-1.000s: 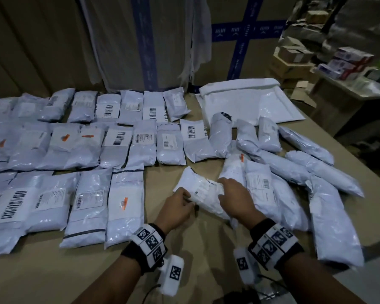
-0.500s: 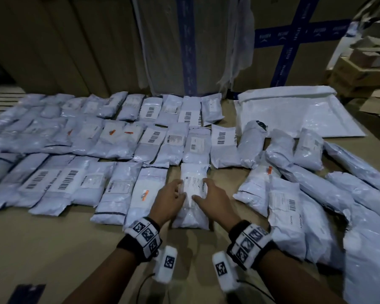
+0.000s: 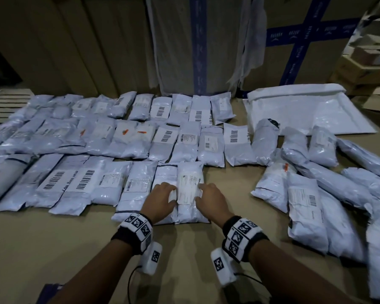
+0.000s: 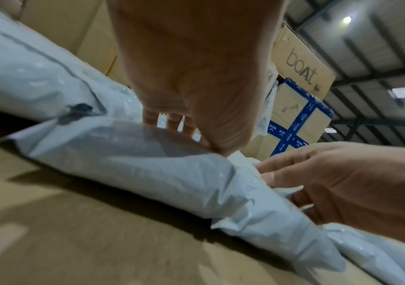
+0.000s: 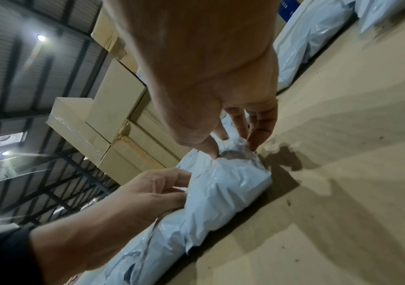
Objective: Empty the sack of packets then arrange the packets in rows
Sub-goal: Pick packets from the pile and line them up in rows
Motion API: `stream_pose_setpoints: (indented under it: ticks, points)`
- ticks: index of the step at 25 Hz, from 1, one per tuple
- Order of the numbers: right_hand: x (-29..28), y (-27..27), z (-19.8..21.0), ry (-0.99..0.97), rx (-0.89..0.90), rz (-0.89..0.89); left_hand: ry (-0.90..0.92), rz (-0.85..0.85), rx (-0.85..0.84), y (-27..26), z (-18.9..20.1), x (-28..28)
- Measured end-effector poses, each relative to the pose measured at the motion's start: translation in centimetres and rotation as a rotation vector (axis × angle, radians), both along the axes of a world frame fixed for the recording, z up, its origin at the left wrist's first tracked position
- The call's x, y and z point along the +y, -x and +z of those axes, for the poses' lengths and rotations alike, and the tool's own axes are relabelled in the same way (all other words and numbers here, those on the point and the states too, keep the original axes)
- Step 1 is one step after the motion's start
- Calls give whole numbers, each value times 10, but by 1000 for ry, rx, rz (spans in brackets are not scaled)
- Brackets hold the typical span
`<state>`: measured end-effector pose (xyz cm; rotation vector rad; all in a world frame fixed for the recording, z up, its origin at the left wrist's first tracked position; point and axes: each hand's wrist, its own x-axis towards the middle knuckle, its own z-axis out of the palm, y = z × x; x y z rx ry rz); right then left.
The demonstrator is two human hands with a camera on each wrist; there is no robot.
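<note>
The labelled packet (image 3: 190,191), lifted off the loose pile (image 3: 329,194) at the right 1 second ago, now lies flat at the right end of the nearest row (image 3: 75,185) on the counter (image 3: 53,249) — touching its neighbour, long edges parallel. In my judgement the placement is all but done; the pile remains to be sorted. The emptied sack (image 3: 305,110) lies flat at the far right.

Left hand (image 3: 161,201): palm down, fingers curled over the packet's left edge, thumb at the label — a light grip on the packet. Right hand (image 3: 211,201): mirrored pose, fingers and thumb pinching the right edge. Both forearms reach forward side by side, wrists just above the counter. 3 rows are in view.
</note>
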<state>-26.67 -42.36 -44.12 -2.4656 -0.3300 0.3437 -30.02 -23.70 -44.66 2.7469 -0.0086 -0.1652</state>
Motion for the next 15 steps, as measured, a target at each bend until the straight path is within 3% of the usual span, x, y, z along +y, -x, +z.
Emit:
stream_pose_setpoints:
  ticks: [3,5,8,12,15]
  points:
    - [4,4,-2,6,3,-46,6,-43,-96,-3,2,3]
    - [2,8,0,-21,5,-75,22,-163,-192,-8,4,-2]
    - [-10,16,5,-63,7,-176,51,-326,-196,-19,8,-12]
    - [-60,30,16,-66,-65,-376,-20,-359,-270,-36,26,-33]
    - [-114,40,31,-97,-203,-519,86,-480,-243,-42,41,-73]
